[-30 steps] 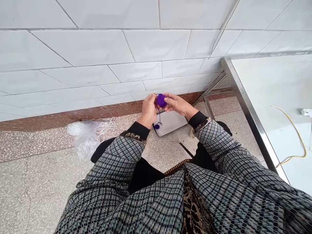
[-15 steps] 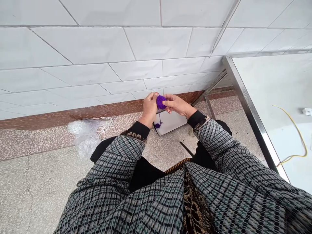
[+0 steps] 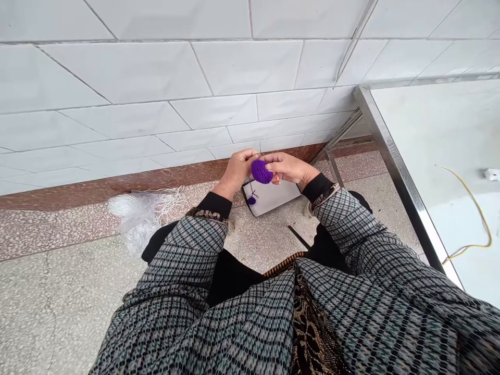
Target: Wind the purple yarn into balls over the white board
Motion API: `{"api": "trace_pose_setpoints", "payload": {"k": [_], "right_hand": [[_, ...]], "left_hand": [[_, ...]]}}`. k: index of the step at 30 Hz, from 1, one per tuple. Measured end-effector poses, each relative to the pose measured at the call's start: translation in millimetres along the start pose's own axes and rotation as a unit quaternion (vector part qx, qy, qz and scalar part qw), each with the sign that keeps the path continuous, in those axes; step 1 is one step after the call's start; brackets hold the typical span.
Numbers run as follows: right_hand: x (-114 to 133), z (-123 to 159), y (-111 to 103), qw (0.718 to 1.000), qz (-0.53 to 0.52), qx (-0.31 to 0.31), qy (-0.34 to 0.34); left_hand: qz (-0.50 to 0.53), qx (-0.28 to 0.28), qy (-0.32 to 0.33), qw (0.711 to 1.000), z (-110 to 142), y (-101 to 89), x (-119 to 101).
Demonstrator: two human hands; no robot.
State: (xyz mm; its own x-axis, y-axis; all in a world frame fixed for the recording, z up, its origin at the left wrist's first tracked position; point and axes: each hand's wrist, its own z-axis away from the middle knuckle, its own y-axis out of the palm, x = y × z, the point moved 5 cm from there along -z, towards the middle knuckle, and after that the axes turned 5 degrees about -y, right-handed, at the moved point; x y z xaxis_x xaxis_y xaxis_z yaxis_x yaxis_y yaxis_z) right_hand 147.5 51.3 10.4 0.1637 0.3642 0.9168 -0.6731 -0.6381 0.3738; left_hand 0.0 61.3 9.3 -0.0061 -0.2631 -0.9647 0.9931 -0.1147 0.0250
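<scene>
A small ball of purple yarn sits between my two hands, held out over the floor in front of my knees. My right hand pinches the ball from the right with fingers closed on it. My left hand is curled at the ball's left side, its fingertips closed at the yarn. A thin purple strand hangs down to a small purple clump lying in a white box on the floor below my hands.
A white tiled wall stands just ahead, with a reddish skirting strip. A heap of white string and clear plastic lies on the speckled floor at left. A steel-edged table with a yellow cord fills the right side.
The ball has turned in my fingers and moved slightly down and right. My left hand has shifted from gripping the ball's side to curling over its upper left.
</scene>
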Motion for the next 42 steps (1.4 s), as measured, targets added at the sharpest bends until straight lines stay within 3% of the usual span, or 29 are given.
{"api": "trace_pose_setpoints", "payload": {"k": [3, 7, 14, 16, 21, 26, 29, 31, 33, 34, 36, 39, 41, 42], "right_hand": [[5, 1, -9, 0.999, 0.003, -0.046, -0.012], [14, 5, -15, 0.993, 0.018, -0.114, -0.001], [6, 6, 1, 0.998, 0.025, -0.042, 0.049], [3, 5, 0, 0.998, 0.009, -0.043, 0.046], [7, 1, -11, 0.993, -0.01, -0.117, -0.029], [15, -2, -27, 0.964, 0.023, -0.242, -0.108], [20, 2, -37, 0.93, 0.149, -0.326, -0.084], [27, 7, -40, 0.883, 0.298, -0.36, -0.053], [32, 11, -35, 0.838, 0.435, -0.329, -0.006], [31, 12, -32, 0.829, 0.478, -0.288, 0.024], [25, 16, -23, 0.85, 0.489, -0.178, 0.079], [18, 21, -14, 0.936, 0.34, -0.057, 0.078], [23, 21, -17, 0.977, 0.204, -0.067, 0.003], [27, 20, -22, 0.983, 0.149, -0.098, -0.04]], "left_hand": [[-0.028, -0.028, 0.015, 0.999, 0, 7.6, 7], [-0.059, -0.128, 0.037, 0.989, -1, 1.5, 7], [-0.085, -0.24, 0.103, 0.962, -3, -16.5, -11], [-0.083, -0.249, 0.106, 0.959, -4, -18.4, -10], [-0.086, -0.165, 0.045, 0.982, -8, -3.8, 12], [-0.148, -0.045, 0.086, 0.984, 1, 18.9, 18], [-0.211, 0.029, 0.115, 0.97, 7, 24.1, 11], [-0.256, 0.055, 0.129, 0.956, 9, 20.1, 5], [-0.286, 0.084, 0.144, 0.943, 10, 14.0, -3], [-0.294, 0.099, 0.152, 0.938, 11, 11.0, -6], [-0.303, 0.113, 0.164, 0.932, 11, 5.1, -13], [-0.308, 0.103, 0.149, 0.934, 8, -0.9, -18], [-0.305, 0.092, 0.119, 0.94, 5, -1.6, -16], [-0.303, 0.095, 0.107, 0.942, 5, -0.3, -15]]}}
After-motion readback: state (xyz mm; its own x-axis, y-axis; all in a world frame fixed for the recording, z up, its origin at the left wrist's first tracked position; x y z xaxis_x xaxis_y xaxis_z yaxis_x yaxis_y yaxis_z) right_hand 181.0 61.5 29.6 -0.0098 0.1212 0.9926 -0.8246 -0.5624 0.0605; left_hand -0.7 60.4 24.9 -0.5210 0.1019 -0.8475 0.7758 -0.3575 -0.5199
